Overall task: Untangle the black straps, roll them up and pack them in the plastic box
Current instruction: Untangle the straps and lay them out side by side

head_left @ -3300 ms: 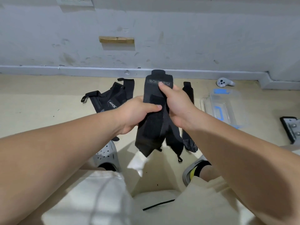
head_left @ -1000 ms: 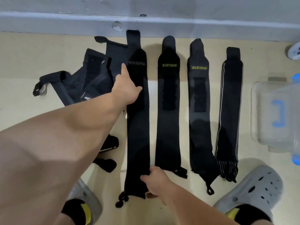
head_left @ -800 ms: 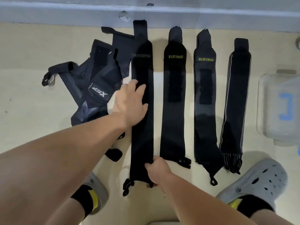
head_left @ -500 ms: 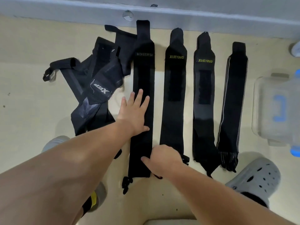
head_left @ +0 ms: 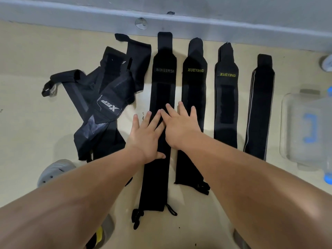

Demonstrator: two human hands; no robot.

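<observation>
Several black straps lie flat side by side on the floor, running away from me. The leftmost flat one, marked BOKEERSI (head_left: 162, 81), has both my hands on its middle. My left hand (head_left: 146, 135) presses it with fingers spread and straight. My right hand (head_left: 178, 126) lies flat beside it, across this strap and the neighbouring XUEYING strap (head_left: 195, 83). Further right lie a second XUEYING strap (head_left: 226, 105) and a strap with grey edge stripes (head_left: 260, 112). A tangled pile of black straps (head_left: 102, 108) sits to the left. The clear plastic box (head_left: 305, 130) with blue clips stands at the right edge.
A grey skirting board (head_left: 179, 20) runs along the far side just beyond the strap ends. My grey shoe (head_left: 53, 171) is at the lower left near the tangled pile. A white object (head_left: 327, 63) shows partly at the far right edge.
My right hand has left the near end of the BOKEERSI strap and moved up to its middle beside my left hand. Earlier I held that strap up in both hands; it now lies flat.
</observation>
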